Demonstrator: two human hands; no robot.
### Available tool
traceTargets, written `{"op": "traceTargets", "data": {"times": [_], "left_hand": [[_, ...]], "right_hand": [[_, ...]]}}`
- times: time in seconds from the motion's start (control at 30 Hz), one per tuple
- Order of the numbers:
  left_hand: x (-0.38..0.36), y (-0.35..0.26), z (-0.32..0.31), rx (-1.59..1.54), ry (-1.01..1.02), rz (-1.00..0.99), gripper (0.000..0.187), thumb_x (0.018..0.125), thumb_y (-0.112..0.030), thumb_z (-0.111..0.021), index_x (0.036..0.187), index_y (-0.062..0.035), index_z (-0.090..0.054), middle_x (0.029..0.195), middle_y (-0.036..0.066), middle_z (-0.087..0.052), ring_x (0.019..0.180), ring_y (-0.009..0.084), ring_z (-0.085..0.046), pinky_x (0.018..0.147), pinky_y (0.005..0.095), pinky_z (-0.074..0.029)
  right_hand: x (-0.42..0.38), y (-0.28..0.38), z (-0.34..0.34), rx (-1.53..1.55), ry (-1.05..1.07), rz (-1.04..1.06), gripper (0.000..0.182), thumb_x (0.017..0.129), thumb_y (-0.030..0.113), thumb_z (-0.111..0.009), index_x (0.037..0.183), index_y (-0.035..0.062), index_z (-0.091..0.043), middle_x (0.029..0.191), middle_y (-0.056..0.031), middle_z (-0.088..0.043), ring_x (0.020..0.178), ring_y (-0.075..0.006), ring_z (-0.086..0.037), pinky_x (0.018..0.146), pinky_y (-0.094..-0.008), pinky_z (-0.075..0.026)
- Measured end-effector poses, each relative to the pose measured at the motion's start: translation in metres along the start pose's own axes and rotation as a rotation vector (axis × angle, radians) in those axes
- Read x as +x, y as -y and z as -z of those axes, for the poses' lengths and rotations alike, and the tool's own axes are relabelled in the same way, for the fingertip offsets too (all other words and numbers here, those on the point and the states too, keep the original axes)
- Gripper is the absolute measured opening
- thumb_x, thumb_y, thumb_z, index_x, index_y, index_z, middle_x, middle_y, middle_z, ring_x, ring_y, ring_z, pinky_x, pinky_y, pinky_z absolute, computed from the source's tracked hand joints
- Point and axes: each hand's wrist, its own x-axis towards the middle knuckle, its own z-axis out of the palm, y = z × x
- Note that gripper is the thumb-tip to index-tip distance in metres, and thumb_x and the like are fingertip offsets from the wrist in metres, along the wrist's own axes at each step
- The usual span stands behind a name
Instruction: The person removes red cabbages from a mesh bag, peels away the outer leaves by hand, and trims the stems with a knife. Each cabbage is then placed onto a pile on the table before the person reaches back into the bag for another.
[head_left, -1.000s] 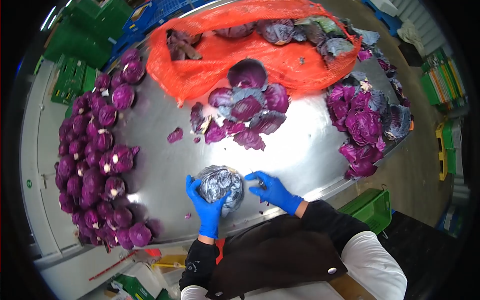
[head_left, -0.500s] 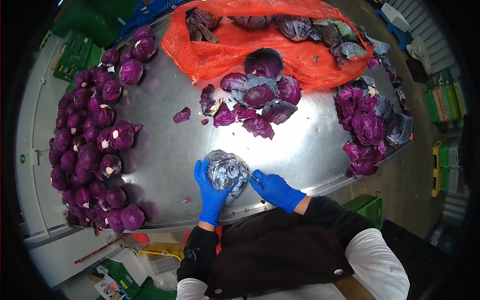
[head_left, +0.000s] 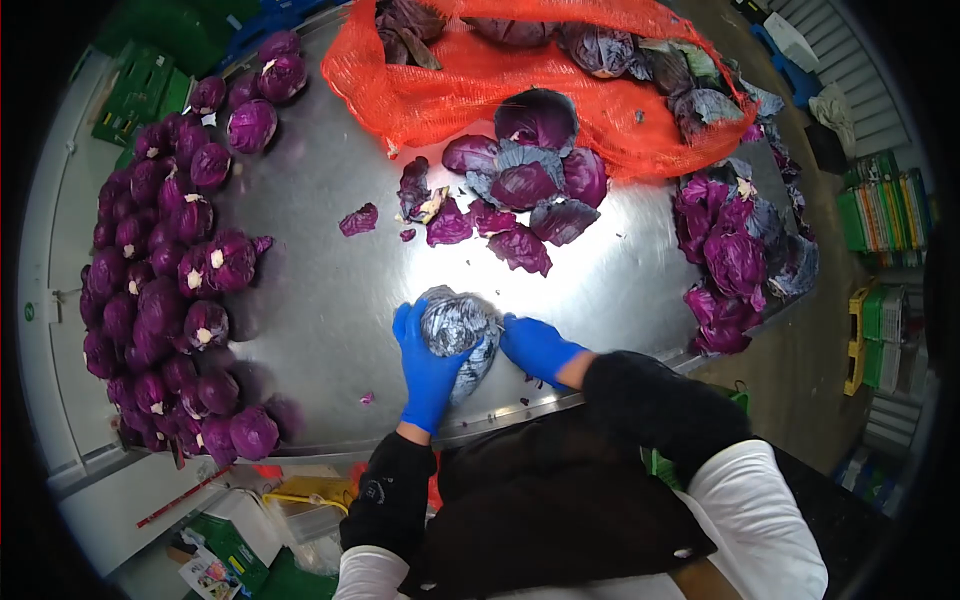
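Note:
A red cabbage (head_left: pixel 458 330) with dusty grey-blue outer leaves rests on the metal table near its front edge. My left hand (head_left: pixel 427 372), in a blue glove, is wrapped round its left side and front. At the cabbage's right side my right hand (head_left: pixel 540 350), also gloved in blue, is closed on a knife. Most of the knife is hidden by the hand and the cabbage; its thin blade showed half a second ago. Beyond the cabbage lie loose purple leaves (head_left: pixel 525 187) and torn scraps, one small scrap (head_left: pixel 367 398) to the left of my left hand.
Many trimmed red cabbages (head_left: pixel 160 300) are piled along the left of the metal table (head_left: pixel 320 290). An orange net sack (head_left: pixel 450 105) with untrimmed cabbages lies at the back. Purple leaves (head_left: pixel 735 250) are heaped at the right edge. Green crates (head_left: pixel 140 95) stand beyond the table.
The cabbage has tilted slightly under my left hand. My right hand has turned and pressed closer against the cabbage's right side, so the blade hardly shows. The whole view has shifted a little.

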Motion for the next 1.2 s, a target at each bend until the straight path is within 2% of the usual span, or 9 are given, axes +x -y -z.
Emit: {"op": "traceTargets", "data": {"times": [0.23, 0.33, 0.4, 0.47, 0.53, 0.67, 1.0, 1.1, 1.2], "left_hand": [[-0.015, 0.015, -0.003, -0.18, -0.071, -0.035, 0.08, 0.064, -0.018, -0.082, 0.131, -0.0049, -0.041, 0.132, 0.016, -0.04, 0.124, 0.0309, -0.04, 0.106, 0.0407, -0.032], [-0.013, 0.025, 0.004, -0.482, 0.023, 0.097, 0.08, 0.07, -0.02, -0.08, 0.135, -0.0036, -0.037, 0.134, 0.013, -0.041, 0.122, 0.0279, -0.044, 0.105, 0.0404, -0.035], [-0.005, -0.012, 0.022, -1.537, -0.071, 0.61, 0.081, 0.072, -0.024, -0.08, 0.136, -0.0031, -0.035, 0.135, 0.012, -0.042, 0.12, 0.0277, -0.047, 0.103, 0.0373, -0.037], [-0.001, -0.005, 0.01, -1.44, -0.015, 0.711, 0.091, 0.07, -0.027, -0.082, 0.139, -0.0008, -0.029, 0.141, 0.015, -0.034, 0.127, 0.028, -0.039, 0.107, 0.0355, -0.031], [-0.002, -0.019, -0.026, -0.384, -0.162, 0.379, 0.103, 0.066, -0.027, -0.085, 0.141, 0.0024, -0.021, 0.143, 0.02, -0.025, 0.131, 0.0289, -0.03, 0.109, 0.0361, -0.026], [-0.002, -0.007, -0.03, -0.379, -0.083, 0.32, 0.108, 0.063, -0.024, -0.087, 0.141, 0.0052, -0.018, 0.138, 0.021, -0.027, 0.129, 0.03, -0.029, 0.109, 0.0369, -0.024], [-0.012, -0.015, -0.02, -0.16, -0.11, 0.107, 0.106, 0.06, -0.029, -0.087, 0.138, 0.0039, -0.024, 0.134, 0.02, -0.033, 0.123, 0.0319, -0.038, 0.106, 0.0374, -0.03], [-0.024, 0.003, -0.015, -0.101, -0.126, 0.141, 0.11, 0.057, -0.029, -0.088, 0.139, 0.0048, -0.023, 0.135, 0.021, -0.032, 0.125, 0.0315, -0.036, 0.106, 0.0385, -0.031], [-0.054, 0.024, 0.001, -0.183, -0.074, 0.17, 0.109, 0.056, -0.023, -0.089, 0.14, 0.0021, -0.024, 0.135, 0.019, -0.034, 0.126, 0.03, -0.037, 0.105, 0.039, -0.032]], "right_hand": [[0.001, -0.009, -0.008, 0.019, -0.122, 0.088, 0.034, 0.086, 0.021, -0.052, 0.116, 0.0049, -0.052, 0.084, -0.0232, -0.064, 0.08, -0.0399, -0.063, 0.071, -0.0447, -0.051], [-0.027, -0.011, 0.017, 0.569, 0.043, -0.086, 0.054, 0.084, 0.02, -0.053, 0.136, 0.0107, -0.042, 0.082, -0.0217, -0.064, 0.076, -0.0368, -0.064, 0.07, -0.0426, -0.051], [-0.044, -0.021, 0.016, 0.217, -0.272, 0.214, 0.065, 0.083, 0.019, -0.053, 0.144, 0.0129, -0.03, 0.082, -0.0205, -0.064, 0.073, -0.0345, -0.064, 0.07, -0.041, -0.052], [-0.055, -0.02, 0.009, 0.243, -0.315, 0.213, 0.064, 0.083, 0.019, -0.054, 0.143, 0.0126, -0.033, 0.084, -0.0199, -0.065, 0.072, -0.0339, -0.064, 0.07, -0.0414, -0.051], [-0.055, -0.02, 0.002, 0.205, -0.41, 0.244, 0.064, 0.084, 0.019, -0.054, 0.144, 0.0144, -0.032, 0.082, -0.019, -0.065, 0.071, -0.0348, -0.063, 0.068, -0.0421, -0.05], [-0.048, -0.026, 0.008, 0.159, -0.264, 0.01, 0.065, 0.085, 0.016, -0.055, 0.145, 0.021, -0.029, 0.101, -0.0191, -0.064, 0.082, -0.0365, -0.064, 0.072, -0.0415, -0.051], [-0.065, 0.008, 0.006, -0.051, -0.329, 0.131, 0.067, 0.086, 0.013, -0.052, 0.146, 0.027, -0.025, 0.087, -0.0149, -0.064, 0.067, -0.0274, -0.064, 0.061, -0.0358, -0.052], [-0.048, 0.0, 0.018, 0.312, -0.187, -0.066, 0.063, 0.083, 0.016, -0.05, 0.143, 0.0278, -0.033, 0.079, -0.0175, -0.064, 0.07, -0.0324, -0.063, 0.064, -0.0417, -0.051], [-0.03, -0.056, 0.005, 0.184, -0.335, -0.086, 0.058, 0.084, 0.022, -0.051, 0.14, 0.0252, -0.038, 0.077, -0.0216, -0.064, 0.073, -0.0376, -0.063, 0.071, -0.0448, -0.05]]}}
